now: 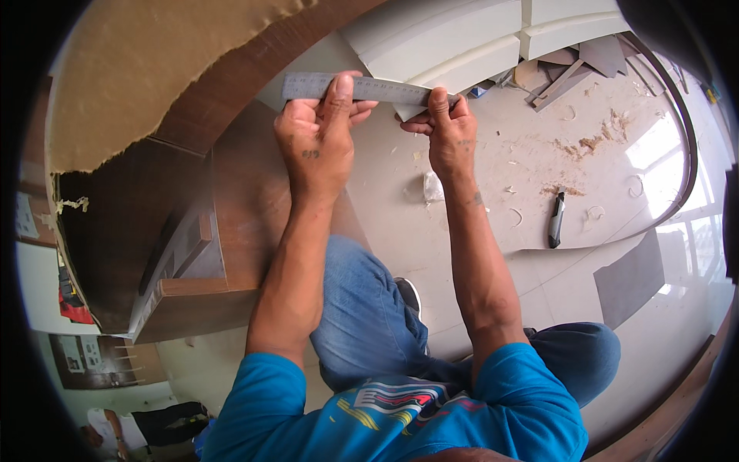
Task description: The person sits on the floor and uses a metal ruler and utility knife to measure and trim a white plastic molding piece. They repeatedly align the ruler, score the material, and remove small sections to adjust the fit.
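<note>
A grey metal ruler [385, 88] with fine markings is held up in front of me, nearly level, between both hands. My left hand [317, 138] pinches it near its left end, thumb on the face and fingers behind. Closed on the right end is my right hand [449, 135], its thumb pressed on top. A small pale piece [408, 112] shows just below the ruler beside my right fingers; I cannot tell whether the hand holds it. A utility knife [556, 219] with a black and grey body lies on the floor to the right.
A brown wooden cabinet [254, 177] stands at left, with torn cardboard [154, 69] over its top. Wood scraps [577, 69] pile up at the far right. A long curved edging strip [687, 146] and a grey sheet [631, 279] lie on the floor. Another person [127, 427] is at lower left.
</note>
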Demonstrator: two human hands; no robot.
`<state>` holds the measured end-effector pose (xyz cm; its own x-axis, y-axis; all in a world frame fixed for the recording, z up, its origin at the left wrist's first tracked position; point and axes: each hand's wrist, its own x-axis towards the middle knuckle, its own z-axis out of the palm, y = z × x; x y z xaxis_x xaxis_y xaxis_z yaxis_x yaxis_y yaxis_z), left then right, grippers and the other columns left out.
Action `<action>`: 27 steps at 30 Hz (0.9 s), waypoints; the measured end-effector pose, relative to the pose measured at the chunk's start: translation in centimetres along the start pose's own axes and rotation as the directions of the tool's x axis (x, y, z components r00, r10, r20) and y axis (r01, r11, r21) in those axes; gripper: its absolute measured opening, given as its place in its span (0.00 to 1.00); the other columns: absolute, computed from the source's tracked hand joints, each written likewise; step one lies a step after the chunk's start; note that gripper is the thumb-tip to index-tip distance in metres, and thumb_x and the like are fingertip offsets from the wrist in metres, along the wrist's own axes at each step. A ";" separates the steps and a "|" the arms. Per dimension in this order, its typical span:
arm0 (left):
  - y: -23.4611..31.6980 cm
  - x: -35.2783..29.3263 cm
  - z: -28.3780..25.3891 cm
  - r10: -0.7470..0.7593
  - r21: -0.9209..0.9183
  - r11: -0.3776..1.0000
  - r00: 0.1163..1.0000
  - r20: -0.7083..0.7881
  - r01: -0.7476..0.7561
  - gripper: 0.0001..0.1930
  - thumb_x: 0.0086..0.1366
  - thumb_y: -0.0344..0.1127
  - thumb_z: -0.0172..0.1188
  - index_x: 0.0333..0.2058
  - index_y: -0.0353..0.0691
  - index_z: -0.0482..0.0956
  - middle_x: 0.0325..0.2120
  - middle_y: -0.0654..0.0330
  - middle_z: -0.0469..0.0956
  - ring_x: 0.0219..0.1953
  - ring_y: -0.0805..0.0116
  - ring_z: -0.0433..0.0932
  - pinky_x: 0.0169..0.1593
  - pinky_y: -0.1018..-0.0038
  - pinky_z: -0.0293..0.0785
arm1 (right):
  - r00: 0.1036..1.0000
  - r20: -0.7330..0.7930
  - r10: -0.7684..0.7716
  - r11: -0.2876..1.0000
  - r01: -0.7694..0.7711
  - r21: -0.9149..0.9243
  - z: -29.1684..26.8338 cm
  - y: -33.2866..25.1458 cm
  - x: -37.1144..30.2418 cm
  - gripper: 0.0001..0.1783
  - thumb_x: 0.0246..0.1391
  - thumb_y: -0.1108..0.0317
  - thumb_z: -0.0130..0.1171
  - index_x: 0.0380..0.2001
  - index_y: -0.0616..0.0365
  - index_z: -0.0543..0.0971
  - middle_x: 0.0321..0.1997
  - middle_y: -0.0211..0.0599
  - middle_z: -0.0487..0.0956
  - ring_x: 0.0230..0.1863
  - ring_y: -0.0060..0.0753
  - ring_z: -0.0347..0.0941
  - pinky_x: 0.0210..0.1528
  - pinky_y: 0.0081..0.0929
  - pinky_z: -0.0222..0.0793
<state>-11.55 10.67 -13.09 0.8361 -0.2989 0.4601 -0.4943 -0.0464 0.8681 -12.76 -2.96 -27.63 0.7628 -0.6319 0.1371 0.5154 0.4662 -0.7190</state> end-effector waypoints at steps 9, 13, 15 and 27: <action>-0.1 0.7 -0.2 0.069 0.094 0.993 0.996 0.048 -0.073 0.21 0.79 0.42 0.60 0.44 0.21 0.81 0.36 0.48 0.86 0.36 0.62 0.90 0.43 0.71 0.89 | 0.999 -0.028 0.023 0.999 -0.022 0.025 0.5 -0.5 -0.1 0.32 0.67 0.43 0.65 0.40 0.66 0.71 0.30 0.46 0.84 0.28 0.38 0.86 0.37 0.25 0.84; 0.1 0.8 0.3 0.077 0.101 0.992 0.997 0.023 -0.079 0.21 0.78 0.41 0.61 0.42 0.21 0.81 0.36 0.47 0.86 0.35 0.61 0.90 0.42 0.70 0.90 | 0.999 -0.033 0.021 0.999 -0.020 0.048 0.6 -0.4 -0.2 0.31 0.67 0.43 0.65 0.40 0.66 0.72 0.29 0.46 0.84 0.28 0.37 0.86 0.36 0.25 0.84; 0.2 1.0 0.5 0.074 0.094 0.993 0.997 0.005 -0.074 0.20 0.78 0.41 0.61 0.40 0.22 0.81 0.33 0.49 0.86 0.33 0.62 0.89 0.40 0.71 0.89 | 0.999 -0.037 0.018 0.998 -0.016 0.054 0.6 -0.2 -0.1 0.31 0.68 0.43 0.65 0.40 0.66 0.72 0.29 0.46 0.84 0.28 0.36 0.86 0.35 0.25 0.85; 0.8 1.2 1.1 0.045 0.102 0.994 0.999 -0.001 -0.044 0.19 0.78 0.40 0.61 0.37 0.23 0.81 0.31 0.51 0.85 0.31 0.63 0.89 0.37 0.72 0.89 | 0.996 -0.091 -0.007 0.996 0.015 0.093 1.1 0.3 -0.3 0.29 0.68 0.45 0.64 0.38 0.67 0.73 0.32 0.45 0.84 0.28 0.34 0.85 0.33 0.27 0.86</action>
<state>-11.14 9.23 -12.07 0.8135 -0.2992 0.4986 -0.5526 -0.1306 0.8232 -12.36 -1.91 -27.13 0.7205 -0.6889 0.0793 0.5612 0.5122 -0.6501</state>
